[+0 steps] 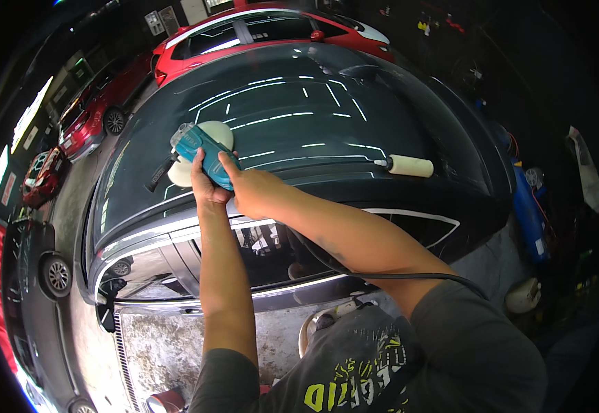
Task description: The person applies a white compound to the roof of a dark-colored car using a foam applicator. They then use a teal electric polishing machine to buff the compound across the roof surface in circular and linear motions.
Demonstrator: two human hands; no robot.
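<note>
A teal power polisher (188,142) with a white round pad (221,131) is over the dark car roof (299,141), toward its near left part. Whether the pad touches the paint I cannot tell. My left hand (206,184) is closed around the polisher's body near its rear end. From the right, my right hand (257,191) grips the rear of the same body. A black side handle (160,175) sticks out to the left, with neither hand on it. The fingers of both hands are partly hidden by the tool.
A pale bottle (409,166) lies on the roof to the right. The black power cord (409,276) runs across my right arm. Red cars (210,41) stand beyond, and a dark car (48,303) is at the left. Blue equipment (530,210) stands at the right.
</note>
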